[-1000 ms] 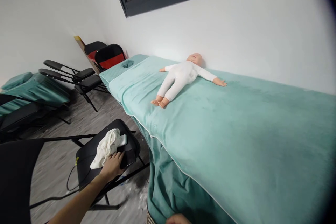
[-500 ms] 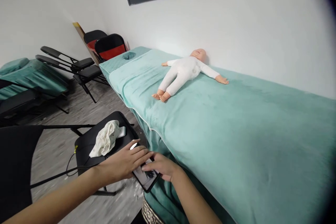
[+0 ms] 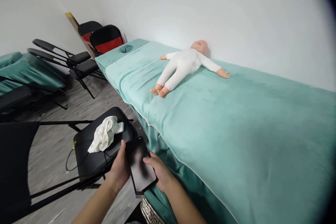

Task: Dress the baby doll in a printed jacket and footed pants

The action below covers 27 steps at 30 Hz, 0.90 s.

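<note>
A black-edged smartphone (image 3: 140, 178) is held between both hands at the near edge of the bed, its lit screen blurred. My left hand (image 3: 120, 168) grips its left side, thumb pointing up along the edge. My right hand (image 3: 159, 171) wraps round the right side, with the thumb over the screen. A baby doll (image 3: 183, 64) in a white suit lies on its back on the teal-covered massage bed (image 3: 236, 122), arms spread, beyond my hands. A crumpled cream cloth (image 3: 103, 134) rests on the chair just left of the phone.
The black folding chair (image 3: 86, 140) stands close on my left, with a pale flat object (image 3: 120, 127) partly under the cloth and a thin cable (image 3: 68, 162) hanging beside it. More folding chairs (image 3: 107, 38) and another teal-covered bed (image 3: 34, 71) stand further back. A white wall borders the bed.
My left hand has moved from over the screen to the phone's left edge, uncovering the screen. The phone is now more upright in view. The camera view has shifted slightly.
</note>
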Each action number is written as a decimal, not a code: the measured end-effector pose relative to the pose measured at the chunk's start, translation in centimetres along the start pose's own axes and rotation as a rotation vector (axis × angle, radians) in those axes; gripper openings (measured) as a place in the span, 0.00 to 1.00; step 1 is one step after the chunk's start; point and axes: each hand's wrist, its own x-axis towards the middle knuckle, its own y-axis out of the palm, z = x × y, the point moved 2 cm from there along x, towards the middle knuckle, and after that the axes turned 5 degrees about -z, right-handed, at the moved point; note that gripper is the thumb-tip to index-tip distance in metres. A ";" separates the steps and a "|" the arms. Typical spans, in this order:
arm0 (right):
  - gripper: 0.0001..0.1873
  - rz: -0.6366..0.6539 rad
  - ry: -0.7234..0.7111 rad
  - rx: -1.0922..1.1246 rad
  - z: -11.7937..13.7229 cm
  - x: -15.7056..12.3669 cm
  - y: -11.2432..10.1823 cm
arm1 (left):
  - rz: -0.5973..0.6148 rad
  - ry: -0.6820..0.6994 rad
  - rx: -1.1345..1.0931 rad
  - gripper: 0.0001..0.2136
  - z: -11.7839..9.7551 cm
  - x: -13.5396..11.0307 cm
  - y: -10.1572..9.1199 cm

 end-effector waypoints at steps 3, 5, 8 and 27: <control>0.26 0.011 0.013 0.017 0.2 -0.5 0.1 | 0.150 -0.289 -0.184 0.35 1.0 -0.9 1.7; 0.24 -0.014 -0.010 0.016 0.1 -0.8 0.0 | 0.197 -0.432 -0.315 0.35 1.1 -1.2 2.3; 0.24 -0.096 -0.060 -0.007 -0.1 -1.1 -0.5 | 0.204 -0.456 -0.360 0.34 0.6 -1.2 2.7; 0.25 -0.183 -0.141 -0.080 -0.6 -1.0 -0.9 | 0.156 -0.439 -0.334 0.30 0.0 -0.9 3.3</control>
